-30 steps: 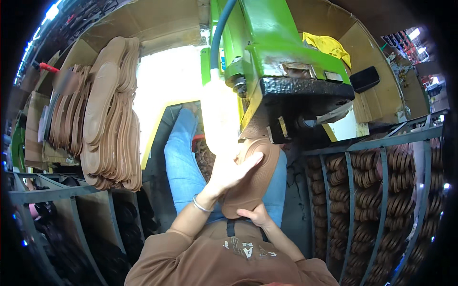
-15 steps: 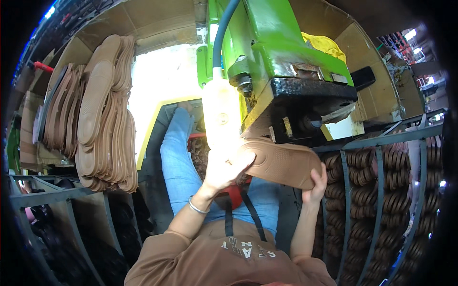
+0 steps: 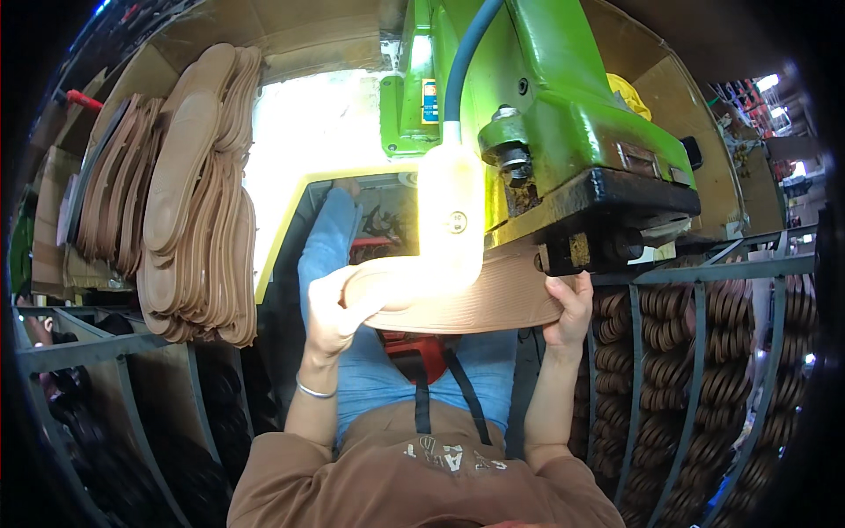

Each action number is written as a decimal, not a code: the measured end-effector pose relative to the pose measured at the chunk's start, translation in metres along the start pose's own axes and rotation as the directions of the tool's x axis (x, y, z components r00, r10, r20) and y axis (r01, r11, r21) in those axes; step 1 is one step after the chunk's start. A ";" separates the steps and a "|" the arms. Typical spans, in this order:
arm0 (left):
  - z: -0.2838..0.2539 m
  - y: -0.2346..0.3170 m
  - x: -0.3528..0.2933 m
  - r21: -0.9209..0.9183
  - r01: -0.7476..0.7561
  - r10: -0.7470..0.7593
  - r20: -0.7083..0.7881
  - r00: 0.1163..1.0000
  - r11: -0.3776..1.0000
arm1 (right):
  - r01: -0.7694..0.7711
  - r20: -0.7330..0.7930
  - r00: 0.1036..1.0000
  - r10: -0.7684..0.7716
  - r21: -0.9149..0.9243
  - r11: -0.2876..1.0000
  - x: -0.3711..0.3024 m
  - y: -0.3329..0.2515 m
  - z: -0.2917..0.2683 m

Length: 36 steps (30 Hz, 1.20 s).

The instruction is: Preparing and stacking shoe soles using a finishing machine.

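While 1 row of thin brown insoles [image 3: 114, 189] stands nearly on edge at the far left, an overlapping pile of insoles [image 3: 183, 172] lies beside it, the pieces nested lengthwise, probably to save room. A cardboard wall [image 3: 304, 35] rises behind, perhaps to keep things from sliding off. Below, a left metal rack [image 3: 88, 356] holds dark items too dim to identify. The white table [image 3: 304, 123] has a yellow-edged cutout, which seems to leave space for the jeans-clad legs [image 3: 326, 251].

Next comes the left hand [image 3: 330, 317], closed around the left end of 1 brown sole [image 3: 502, 304], thumb on the near side. That sole spans crosswise above the lap, partly hidden by glare from a lamp [image 3: 451, 207] hanging directly over it, likely so placed to light the work closely. At the other end, the right hand [image 3: 568, 312] pinches the sole's tip; gripping both ends probably keeps the flexible piece steady and its middle free. The green machine [image 3: 563, 79] overhangs that end with its black head [image 3: 607, 207]; whether they touch, I cannot tell. Farther right, a slatted metal rack [image 3: 748, 268] holds stacked brown soles in columns, apparently within reach.
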<state>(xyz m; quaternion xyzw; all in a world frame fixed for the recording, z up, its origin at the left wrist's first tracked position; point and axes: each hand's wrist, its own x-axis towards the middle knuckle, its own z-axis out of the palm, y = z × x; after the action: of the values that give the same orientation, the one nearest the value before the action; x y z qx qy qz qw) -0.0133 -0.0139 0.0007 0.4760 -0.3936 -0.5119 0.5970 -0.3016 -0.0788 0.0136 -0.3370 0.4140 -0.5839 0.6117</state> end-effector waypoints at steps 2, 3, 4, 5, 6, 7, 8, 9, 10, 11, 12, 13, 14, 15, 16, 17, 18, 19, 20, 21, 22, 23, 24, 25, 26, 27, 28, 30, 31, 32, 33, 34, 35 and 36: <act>-0.011 0.001 -0.007 -0.060 0.073 -0.075 -0.040 0.996 0.996 | 0.002 0.019 1.000 -0.002 -0.010 1.000 -0.003 0.007 0.011; -0.019 -0.001 -0.012 -0.061 0.072 -0.075 -0.041 0.996 0.995 | 0.003 0.019 1.000 -0.002 -0.011 1.000 -0.003 0.009 0.016; -0.027 -0.005 -0.018 -0.081 0.104 -0.109 -0.053 0.993 0.991 | -0.020 0.036 0.999 0.020 -0.013 1.000 -0.004 0.011 0.022; -0.036 -0.010 -0.025 -0.101 0.136 -0.143 -0.064 0.988 0.986 | -0.042 0.052 0.998 0.042 -0.015 0.999 -0.004 0.013 0.027; -0.044 -0.014 -0.033 -0.092 0.157 -0.163 -0.057 0.985 0.983 | -0.043 0.075 0.996 0.042 0.002 0.999 -0.002 0.015 0.032; -0.049 -0.017 -0.041 -0.085 0.175 -0.180 -0.055 0.982 0.981 | -0.043 0.072 0.997 0.042 0.003 0.999 -0.001 0.014 0.038; -0.051 -0.020 -0.048 -0.082 0.206 -0.209 -0.033 0.977 0.975 | -0.054 0.127 0.990 0.057 -0.027 0.998 0.000 0.011 0.045; -0.052 -0.022 -0.054 -0.076 0.235 -0.236 -0.010 0.972 0.969 | -0.062 0.181 0.981 0.071 -0.057 0.996 0.001 0.010 0.050; -0.056 -0.021 -0.057 -0.023 0.285 -0.282 0.079 0.956 0.958 | -0.043 0.173 0.983 0.058 -0.087 0.995 0.003 0.011 0.053; -0.053 -0.021 -0.061 0.000 0.298 -0.295 0.124 0.947 0.955 | -0.040 0.167 0.984 0.054 -0.085 0.996 0.006 0.012 0.056; -0.048 -0.020 -0.060 0.093 0.299 -0.311 0.173 0.935 0.950 | -0.064 0.188 0.979 0.079 -0.087 0.994 0.009 0.013 0.059; -0.042 -0.019 -0.056 0.186 0.292 -0.329 0.220 0.918 0.938 | -0.086 0.207 0.973 0.103 -0.089 0.992 0.010 0.013 0.061; -0.035 -0.018 -0.046 0.363 0.196 -0.317 0.314 0.895 0.911 | -0.139 0.206 0.967 0.152 -0.078 0.987 0.010 0.009 0.066; -0.016 -0.013 -0.034 0.365 0.134 -0.264 0.336 0.904 0.921 | -0.134 0.204 0.968 0.147 -0.079 0.988 0.009 0.011 0.068; 0.010 -0.008 -0.023 0.191 0.161 -0.215 0.308 0.927 0.968 | -0.096 0.215 0.970 0.116 -0.102 0.990 0.007 0.014 0.071; 0.030 -0.006 -0.011 0.147 0.099 -0.134 0.250 0.959 0.984 | -0.059 0.232 0.969 0.087 -0.123 0.991 0.005 0.017 0.074; 0.048 0.006 0.003 0.192 0.074 -0.120 0.241 0.963 0.979 | 0.032 0.244 0.970 -0.001 -0.122 0.992 0.003 0.025 0.071; 0.059 0.002 0.017 0.221 -0.022 -0.036 0.254 0.966 0.975 | 0.042 0.249 0.969 -0.010 -0.125 0.991 -0.002 0.032 0.068; 0.061 -0.007 0.018 0.238 -0.044 -0.012 0.230 0.973 0.970 | 0.065 0.170 0.985 -0.033 -0.189 0.980 -0.011 0.041 0.063; 0.064 -0.014 0.021 0.253 -0.066 0.014 0.202 0.979 0.965 | 0.083 0.096 0.994 -0.060 -0.255 0.963 -0.019 0.048 0.055; 0.066 -0.016 0.021 0.247 -0.073 0.022 0.202 0.979 0.966 | 0.053 0.183 0.983 0.012 -0.343 0.938 -0.033 0.054 0.043; 0.069 -0.021 0.016 0.240 -0.061 0.028 0.142 0.990 0.969 | 0.030 0.250 0.964 0.088 -0.435 0.900 -0.052 0.061 0.026; 0.072 -0.024 0.013 0.235 -0.048 0.029 0.083 0.996 0.971 | -0.056 0.297 0.929 0.221 -0.476 0.877 -0.070 0.070 0.008; 0.073 -0.028 0.010 0.234 -0.046 0.025 0.091 0.996 0.971 | -0.142 0.337 0.873 0.353 -0.517 0.844 -0.088 0.081 -0.008; 0.073 -0.031 0.006 0.170 -0.053 0.041 0.075 0.996 0.984 | -0.200 0.306 0.871 0.384 -0.493 0.847 -0.105 0.088 -0.024; 0.073 -0.035 0.003 0.108 -0.059 0.053 0.054 0.997 0.992 | -0.258 0.278 0.865 0.417 -0.467 0.846 -0.117 0.090 -0.039; 0.075 -0.037 0.000 0.110 -0.050 0.044 0.054 0.998 0.993 | -0.290 0.207 0.883 0.422 -0.465 0.836 -0.127 0.085 -0.055; 0.080 -0.039 -0.003 -0.145 -0.066 0.068 0.006 0.998 0.987 | -0.306 0.103 0.920 0.378 -0.416 0.856 -0.131 0.064 -0.082; 0.080 -0.038 -0.004 -0.142 -0.061 0.063 0.012 0.998 0.988 | -0.286 0.056 0.943 0.329 -0.373 0.883 -0.132 0.050 -0.091; 0.080 -0.038 -0.005 -0.197 0.028 -0.012 0.082 0.997 0.980 | -0.221 0.029 0.970 0.240 -0.294 0.930 -0.127 0.040 -0.102; 0.081 -0.036 -0.005 -0.248 0.122 -0.083 0.161 0.983 0.961 | -0.147 -0.010 0.989 0.148 -0.218 0.965 -0.121 0.030 -0.109; 0.083 -0.036 -0.003 -0.211 0.134 -0.098 0.176 0.980 0.968 | -0.131 -0.077 0.990 0.119 -0.183 0.974 -0.112 0.017 -0.106; 0.084 -0.034 0.000 -0.208 0.134 -0.099 0.171 0.980 0.969 | -0.113 -0.143 0.985 0.092 -0.149 0.982 -0.100 0.002 -0.101; 0.086 -0.033 0.005 -0.146 0.141 -0.107 0.217 0.970 0.979 | -0.071 -0.168 0.985 0.046 -0.147 0.987 -0.089 -0.009 -0.101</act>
<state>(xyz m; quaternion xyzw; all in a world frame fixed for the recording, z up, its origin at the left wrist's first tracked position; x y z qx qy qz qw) -0.1027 -0.0337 -0.0109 0.3939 -0.3807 -0.6253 0.5558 -0.3946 0.0156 -0.0120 -0.3212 0.5161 -0.5581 0.5648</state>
